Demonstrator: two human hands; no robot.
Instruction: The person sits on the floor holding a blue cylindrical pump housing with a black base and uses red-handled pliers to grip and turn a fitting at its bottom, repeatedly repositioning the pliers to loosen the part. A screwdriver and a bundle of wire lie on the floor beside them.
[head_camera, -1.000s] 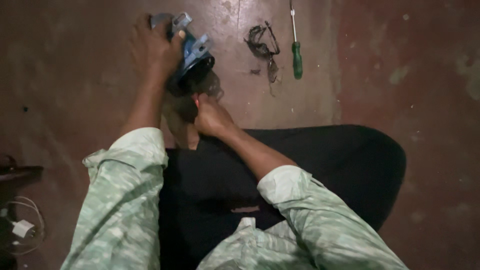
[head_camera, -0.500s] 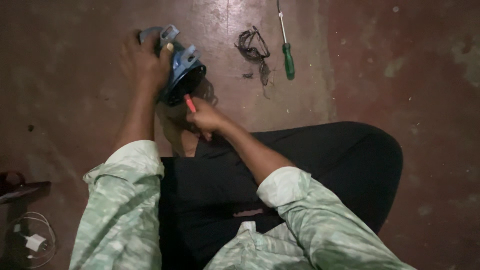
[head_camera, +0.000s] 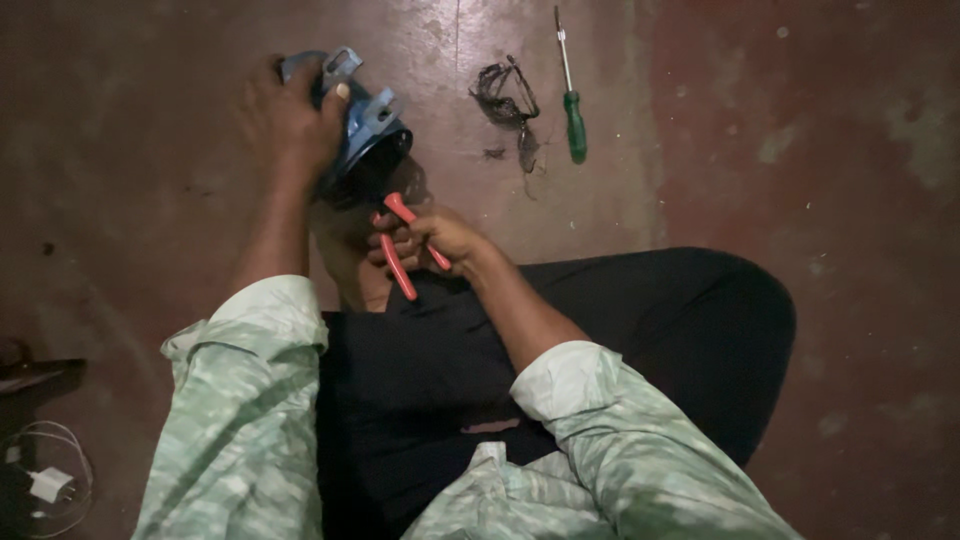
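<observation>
Right hand (head_camera: 435, 240) hides red-handled pliers' (head_camera: 405, 245) head; blue part's (head_camera: 365, 120) underside dark.

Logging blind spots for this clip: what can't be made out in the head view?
- Plier jaws: hidden in the blue housing, dark inside; only the red-handled pliers handles show.
- Housing's left side: covered by the left hand.
- Right hand fingers: partly behind the handles.
- White charger: small, dim.

Single head-worn view, looking steeply down from close above. It faces the floor (head_camera: 760, 120) past the person's lap.
</observation>
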